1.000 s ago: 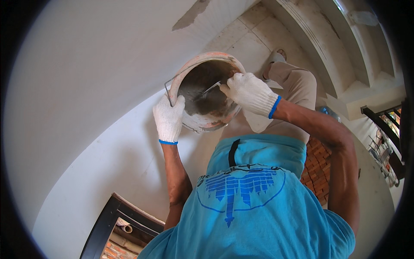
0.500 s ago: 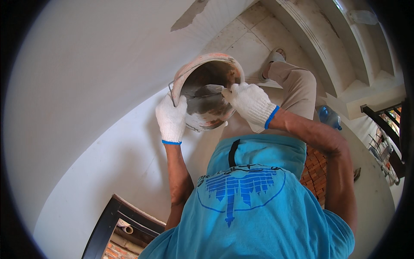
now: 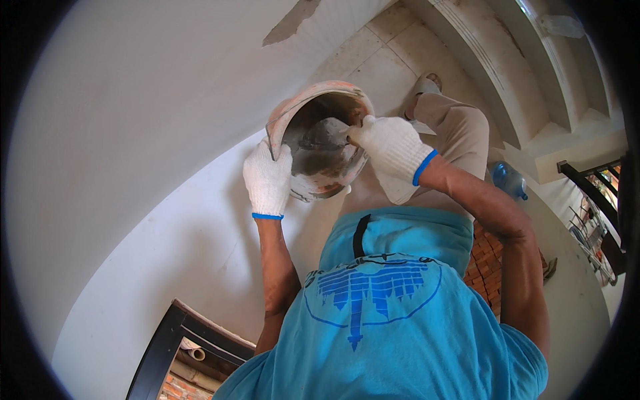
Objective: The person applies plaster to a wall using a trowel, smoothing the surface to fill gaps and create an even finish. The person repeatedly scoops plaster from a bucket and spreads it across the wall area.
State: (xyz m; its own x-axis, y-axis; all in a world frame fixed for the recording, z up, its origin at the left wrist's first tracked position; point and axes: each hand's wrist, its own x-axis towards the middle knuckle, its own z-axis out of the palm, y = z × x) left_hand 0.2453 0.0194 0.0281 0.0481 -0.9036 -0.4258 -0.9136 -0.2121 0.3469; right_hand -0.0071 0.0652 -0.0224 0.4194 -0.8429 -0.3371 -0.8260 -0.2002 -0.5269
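One gloved left hand (image 3: 268, 179), I see, grips a tilted bucket (image 3: 291, 109) at eight o'clock; the gloved right hand (image 3: 392, 148), at three o'clock, clasps a trowel (image 3: 327, 133), blade inside.

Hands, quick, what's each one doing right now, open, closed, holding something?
Left hand: closed on the rim of the bucket.
Right hand: closed on a flat-bladed tool, its blade inside the bucket.

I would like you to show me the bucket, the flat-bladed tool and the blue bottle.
Bucket (image 3: 288, 109), head view: its upper-left edge.
Flat-bladed tool (image 3: 327, 134), head view: its blade.
Blue bottle (image 3: 508, 180), head view: middle of its side.
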